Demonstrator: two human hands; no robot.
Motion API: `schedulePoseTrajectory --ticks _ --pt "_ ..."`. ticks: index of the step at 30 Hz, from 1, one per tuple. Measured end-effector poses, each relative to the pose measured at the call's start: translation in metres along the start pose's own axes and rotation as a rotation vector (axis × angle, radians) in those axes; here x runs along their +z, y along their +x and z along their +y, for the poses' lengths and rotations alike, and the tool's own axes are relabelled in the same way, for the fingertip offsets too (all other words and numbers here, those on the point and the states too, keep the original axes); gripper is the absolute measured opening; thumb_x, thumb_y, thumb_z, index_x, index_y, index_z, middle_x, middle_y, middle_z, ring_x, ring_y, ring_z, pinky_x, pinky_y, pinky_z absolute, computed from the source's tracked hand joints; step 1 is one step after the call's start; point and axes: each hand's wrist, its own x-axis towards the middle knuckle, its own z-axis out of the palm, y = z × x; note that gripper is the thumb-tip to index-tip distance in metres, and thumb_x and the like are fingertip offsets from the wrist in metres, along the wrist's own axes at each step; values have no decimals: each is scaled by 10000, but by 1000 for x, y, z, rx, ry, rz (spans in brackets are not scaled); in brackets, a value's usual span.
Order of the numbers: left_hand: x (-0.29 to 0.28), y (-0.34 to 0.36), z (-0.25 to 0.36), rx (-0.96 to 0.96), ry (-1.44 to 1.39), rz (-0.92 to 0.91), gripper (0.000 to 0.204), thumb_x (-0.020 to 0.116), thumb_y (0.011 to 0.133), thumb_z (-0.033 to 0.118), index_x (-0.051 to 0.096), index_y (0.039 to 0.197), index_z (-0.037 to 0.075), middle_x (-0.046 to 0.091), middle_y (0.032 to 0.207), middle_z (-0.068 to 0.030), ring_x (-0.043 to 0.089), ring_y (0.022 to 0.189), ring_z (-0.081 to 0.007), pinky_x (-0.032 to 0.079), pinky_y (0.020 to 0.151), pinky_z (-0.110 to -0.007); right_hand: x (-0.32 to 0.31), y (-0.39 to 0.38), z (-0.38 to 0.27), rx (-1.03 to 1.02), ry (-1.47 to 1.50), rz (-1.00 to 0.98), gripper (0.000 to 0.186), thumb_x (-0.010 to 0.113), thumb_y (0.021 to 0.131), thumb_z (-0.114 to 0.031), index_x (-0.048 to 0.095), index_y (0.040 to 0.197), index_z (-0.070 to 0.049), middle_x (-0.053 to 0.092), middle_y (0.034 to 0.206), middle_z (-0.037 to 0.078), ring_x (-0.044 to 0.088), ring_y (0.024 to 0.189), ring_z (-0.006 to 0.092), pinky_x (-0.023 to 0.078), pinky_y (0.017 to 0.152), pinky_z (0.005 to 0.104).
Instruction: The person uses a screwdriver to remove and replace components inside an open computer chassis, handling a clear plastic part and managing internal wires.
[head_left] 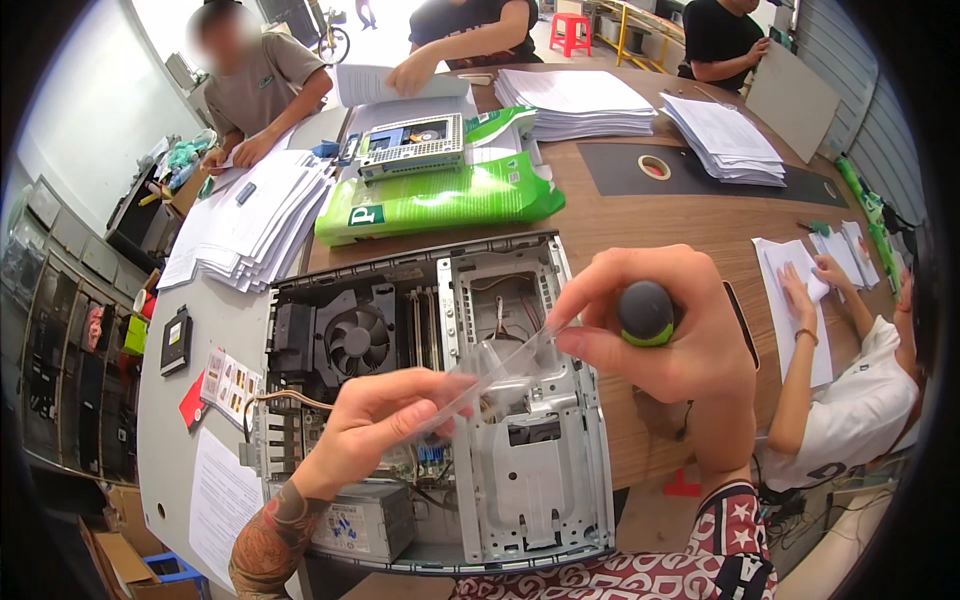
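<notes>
Well left of the hands, a flat black rectangular part (pixel 175 342) is lying on the grey counter (pixel 160 440). Just beyond the left hand (pixel 375 430), a round black fan (pixel 358 338) is sitting inside an uncovered black-and-silver metal computer case (pixel 530 465). The left hand is pinching one end of a thin, clear plastic piece (pixel 505 372), which is stretching between the two hands above the case. Beyond them, a shiny green plastic package (pixel 450 200) is supporting a silver perforated metal cage (pixel 412 146). The right hand (pixel 680 330) is gripping the plastic's other end between thumb and forefinger while holding a dark-grey-and-green rounded tool handle (pixel 646 312).
</notes>
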Motion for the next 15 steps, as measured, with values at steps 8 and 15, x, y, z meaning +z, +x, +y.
schedulePoseTrajectory --ticks 8,15 --pt "-6 2 -2 -136 -180 -179 419 552 971 231 576 1244 -85 663 1010 -107 605 858 -142 503 814 -298 3 -6 -16 64 -3 3 80 728 789 -66 674 834 -28 644 665 39 572 570 84 433 521 235" --pt "-7 0 -5 -137 -155 -157 401 565 963 221 588 1235 -72 671 1023 -120 608 862 -144 501 818 -301 5 -6 -18 2 10 0 73 719 776 -43 676 833 -27 661 681 47 595 571 89 446 520 227"
